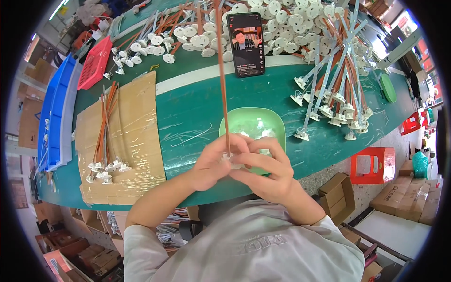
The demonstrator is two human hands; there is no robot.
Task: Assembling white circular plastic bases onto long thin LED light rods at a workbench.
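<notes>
Close in front of me, my left hand [213,162] is closed around a small white plastic fitting [227,156] at the lower end of a long thin brown strip [222,80]. The strip stands up and away from me. My right hand [270,171] meets it from the other side, thumb and fingers pinched at the same fitting. The fingers hide most of the fitting. Just beyond my hands sits a light green tray [277,120] with small clear and white pieces in it, partly covered by my fingers.
Finished-looking strips with white ends [105,136] lie on a cardboard sheet [141,108] at left. A phone [246,44] stands upright at the back, before piled white discs [300,21]. More strips [336,70] are bundled at right. A red basket [94,63] and blue bin [56,108] stand far left.
</notes>
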